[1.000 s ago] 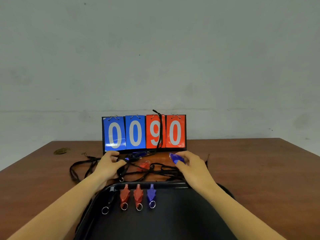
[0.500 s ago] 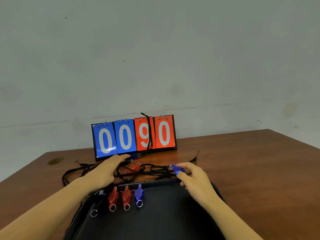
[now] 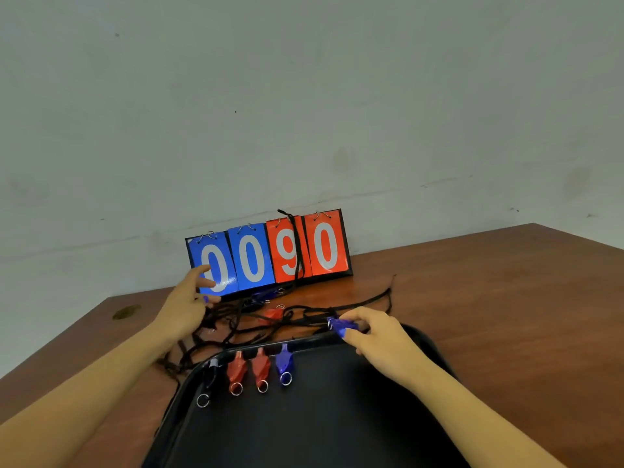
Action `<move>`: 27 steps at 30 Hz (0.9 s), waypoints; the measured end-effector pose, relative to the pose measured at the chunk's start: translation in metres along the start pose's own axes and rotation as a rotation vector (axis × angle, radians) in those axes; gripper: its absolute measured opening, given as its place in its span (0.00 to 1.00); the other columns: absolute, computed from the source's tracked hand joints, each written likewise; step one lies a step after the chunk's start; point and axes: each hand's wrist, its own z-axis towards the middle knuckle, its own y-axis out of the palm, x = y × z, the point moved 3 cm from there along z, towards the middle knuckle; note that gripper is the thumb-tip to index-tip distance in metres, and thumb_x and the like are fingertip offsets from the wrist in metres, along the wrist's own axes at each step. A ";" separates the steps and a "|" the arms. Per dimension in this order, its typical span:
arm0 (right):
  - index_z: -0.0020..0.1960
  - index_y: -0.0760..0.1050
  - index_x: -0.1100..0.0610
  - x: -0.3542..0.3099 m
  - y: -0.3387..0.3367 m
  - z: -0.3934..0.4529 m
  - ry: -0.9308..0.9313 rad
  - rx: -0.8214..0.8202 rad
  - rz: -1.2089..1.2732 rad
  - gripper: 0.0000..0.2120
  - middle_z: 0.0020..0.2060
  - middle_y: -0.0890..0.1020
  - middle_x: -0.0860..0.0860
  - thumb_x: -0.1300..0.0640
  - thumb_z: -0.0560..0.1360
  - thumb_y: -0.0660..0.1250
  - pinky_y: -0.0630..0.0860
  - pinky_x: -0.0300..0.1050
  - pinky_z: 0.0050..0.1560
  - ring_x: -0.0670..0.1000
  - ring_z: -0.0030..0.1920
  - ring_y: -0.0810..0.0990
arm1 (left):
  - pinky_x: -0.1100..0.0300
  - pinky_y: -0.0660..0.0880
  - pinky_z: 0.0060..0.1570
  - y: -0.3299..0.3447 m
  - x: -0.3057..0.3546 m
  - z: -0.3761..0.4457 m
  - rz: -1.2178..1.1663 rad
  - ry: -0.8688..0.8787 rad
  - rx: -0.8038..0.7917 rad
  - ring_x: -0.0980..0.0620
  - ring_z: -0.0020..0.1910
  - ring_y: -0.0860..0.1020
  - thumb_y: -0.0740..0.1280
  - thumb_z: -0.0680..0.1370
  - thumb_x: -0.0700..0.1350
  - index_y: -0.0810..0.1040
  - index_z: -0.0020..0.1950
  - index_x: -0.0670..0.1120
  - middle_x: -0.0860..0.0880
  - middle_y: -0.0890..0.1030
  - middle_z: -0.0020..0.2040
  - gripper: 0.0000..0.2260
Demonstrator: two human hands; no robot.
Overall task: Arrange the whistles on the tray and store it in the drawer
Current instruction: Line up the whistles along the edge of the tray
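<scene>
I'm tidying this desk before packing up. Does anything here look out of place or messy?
Yes. A black lanyard cord is draped over the top of the blue-and-red flip scoreboard, hanging across the 9. More black cords lie tangled on the brown wooden table, with a red whistle caught among them.

The counter (image 3: 489,298) looks like reddish-brown wood with a smooth, faintly satin finish. The tray (image 3: 320,417) is black and matt, plastic by its look. The whistles (image 3: 261,366) on it are glossy red and blue plastic with shiny metal rings (image 3: 236,388). The cords (image 3: 304,314) are black woven cloth. The scoreboard (image 3: 270,253) has glossy cards on metal rings.
</scene>
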 end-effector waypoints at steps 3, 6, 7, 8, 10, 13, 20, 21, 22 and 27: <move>0.57 0.75 0.50 0.001 0.000 0.001 0.004 0.006 -0.041 0.11 0.40 0.77 0.42 0.52 0.75 0.65 0.73 0.37 0.44 0.42 0.39 0.76 | 0.51 0.72 0.57 0.008 0.030 -0.014 -0.215 -0.009 -0.024 0.53 0.49 0.80 0.59 0.77 0.30 0.64 0.69 0.49 0.48 0.75 0.60 0.24; 0.53 0.75 0.49 0.005 0.000 0.001 0.047 0.020 -0.083 0.10 0.37 0.79 0.45 0.48 0.74 0.66 0.76 0.44 0.45 0.44 0.37 0.77 | 0.58 0.73 0.57 0.032 0.064 -0.039 -0.315 0.012 -0.180 0.54 0.50 0.81 0.66 0.76 0.36 0.68 0.66 0.53 0.55 0.78 0.55 0.22; 0.51 0.75 0.49 0.006 0.000 0.001 0.062 0.026 -0.092 0.10 0.36 0.80 0.47 0.46 0.73 0.66 0.77 0.47 0.45 0.45 0.36 0.77 | 0.61 0.75 0.52 0.044 0.072 -0.050 -0.348 0.021 -0.260 0.55 0.48 0.82 0.66 0.76 0.36 0.68 0.65 0.54 0.55 0.78 0.55 0.21; 0.49 0.76 0.50 0.008 0.000 0.001 0.072 0.031 -0.107 0.10 0.35 0.80 0.47 0.45 0.73 0.65 0.78 0.49 0.46 0.46 0.35 0.76 | 0.63 0.77 0.49 0.055 0.079 -0.060 -0.360 0.037 -0.337 0.56 0.48 0.82 0.65 0.76 0.36 0.68 0.64 0.55 0.54 0.78 0.55 0.21; 0.46 0.76 0.50 0.008 -0.001 0.000 0.088 0.037 -0.154 0.10 0.33 0.79 0.47 0.44 0.72 0.66 0.78 0.49 0.45 0.46 0.33 0.76 | 0.63 0.78 0.50 0.077 0.085 -0.077 -0.341 0.069 -0.461 0.56 0.48 0.82 0.64 0.76 0.36 0.67 0.65 0.54 0.53 0.77 0.57 0.21; 0.45 0.75 0.49 0.009 0.000 0.000 0.120 0.036 -0.226 0.11 0.33 0.78 0.46 0.42 0.71 0.65 0.77 0.48 0.44 0.48 0.37 0.78 | 0.59 0.77 0.54 0.096 0.080 -0.089 -0.321 0.088 -0.534 0.54 0.48 0.82 0.64 0.77 0.35 0.68 0.64 0.55 0.52 0.76 0.58 0.20; 0.46 0.74 0.49 0.008 -0.001 -0.001 0.208 0.005 -0.354 0.12 0.40 0.79 0.46 0.41 0.71 0.63 0.71 0.44 0.39 0.49 0.43 0.78 | 0.59 0.77 0.56 0.111 0.069 -0.085 -0.293 0.104 -0.497 0.56 0.50 0.81 0.62 0.78 0.36 0.70 0.57 0.59 0.52 0.77 0.56 0.18; 0.47 0.74 0.49 0.008 0.000 -0.002 0.208 0.000 -0.363 0.12 0.40 0.78 0.46 0.42 0.71 0.63 0.70 0.43 0.38 0.49 0.43 0.78 | 0.60 0.77 0.55 0.113 0.069 -0.084 -0.274 0.121 -0.494 0.56 0.50 0.81 0.62 0.78 0.35 0.70 0.56 0.59 0.52 0.77 0.55 0.18; 0.47 0.74 0.50 0.007 0.000 -0.002 0.210 -0.008 -0.372 0.12 0.41 0.78 0.47 0.42 0.72 0.63 0.70 0.43 0.38 0.49 0.43 0.78 | 0.61 0.77 0.55 0.114 0.069 -0.083 -0.257 0.138 -0.494 0.56 0.50 0.81 0.61 0.78 0.35 0.70 0.56 0.58 0.52 0.77 0.55 0.17; 0.50 0.74 0.50 0.002 0.001 -0.003 0.201 -0.015 -0.419 0.12 0.42 0.78 0.46 0.44 0.72 0.63 0.70 0.41 0.37 0.48 0.43 0.78 | 0.64 0.76 0.54 0.112 0.073 -0.080 -0.164 0.204 -0.493 0.61 0.50 0.80 0.60 0.78 0.36 0.72 0.54 0.58 0.54 0.79 0.53 0.16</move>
